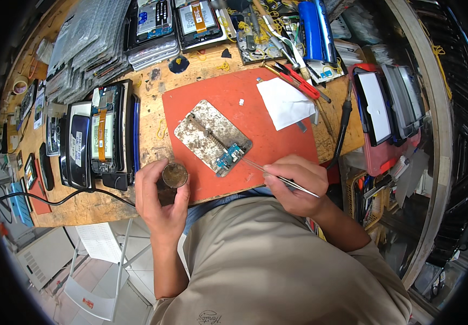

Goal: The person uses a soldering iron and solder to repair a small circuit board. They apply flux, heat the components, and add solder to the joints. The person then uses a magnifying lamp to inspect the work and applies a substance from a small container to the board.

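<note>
Fingers of the right hand (294, 184) pinch a pair of metal tweezers (277, 176) in a narrow grip; the tips reach toward ten o'clock and meet a small blue circuit board (229, 157). Left hand (161, 197) curls its fingers around a small round tin (175, 175) at the table's near edge, thumb on one side, fingers on the other.

Circuit board sits clamped at the near end of a worn metal holder plate (209, 135), which lies tilted on a red work mat (266, 146). At two o'clock from the plate, a white paper square (285, 102) rests on the mat. A soldering iron (343, 122) lies over the mat's right edge.

At nine o'clock from the left hand, opened phones (104, 135) lie in a row on the wooden bench (109, 203). Farther off, at twelve o'clock, more opened phones (177, 21), loose hand tools (277, 38) and a blue cylinder (315, 30) crowd the back of the bench. At three o'clock, a red tray (385, 157) carries stacked devices.
</note>
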Tool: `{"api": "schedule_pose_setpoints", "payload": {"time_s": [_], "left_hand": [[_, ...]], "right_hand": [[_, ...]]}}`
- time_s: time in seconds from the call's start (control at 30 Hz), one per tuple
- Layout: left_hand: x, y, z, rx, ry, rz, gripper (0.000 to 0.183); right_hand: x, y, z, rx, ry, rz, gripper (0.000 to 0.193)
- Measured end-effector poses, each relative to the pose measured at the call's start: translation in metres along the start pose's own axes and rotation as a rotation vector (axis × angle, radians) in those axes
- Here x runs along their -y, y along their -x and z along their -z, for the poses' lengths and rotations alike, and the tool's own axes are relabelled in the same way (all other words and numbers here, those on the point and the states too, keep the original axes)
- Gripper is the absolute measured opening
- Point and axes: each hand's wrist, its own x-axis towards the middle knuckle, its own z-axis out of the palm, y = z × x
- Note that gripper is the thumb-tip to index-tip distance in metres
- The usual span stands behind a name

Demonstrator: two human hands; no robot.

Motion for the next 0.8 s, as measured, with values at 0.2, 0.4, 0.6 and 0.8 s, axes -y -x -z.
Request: {"api": "schedule_pose_setpoints", "payload": {"time_s": [0.2, 0.4, 0.6, 0.8], "left_hand": [[0.0, -0.005, -0.003, -0.002, 0.009, -0.017, 0.052], [-0.005, -0.008, -0.001, 0.025, 0.027, -0.059, 0.052], [-0.019, -0.017, -0.009, 0.052, 0.066, -0.134, 0.053], [-0.027, -0.024, -0.009, 0.028, 0.122, -0.139, 0.052]], "right_hand": [[-0.008, -0.004, -0.001, -0.006, 0.049, 0.051, 0.027], [0.004, -0.006, 0.004, -0.017, 0.06, 0.06, 0.026], [0.027, -0.027, -0.01, -0.018, -0.106, 0.081, 0.023], [0.028, -0.044, -0.019, 0.075, -0.236, -0.045, 0.021]]}}
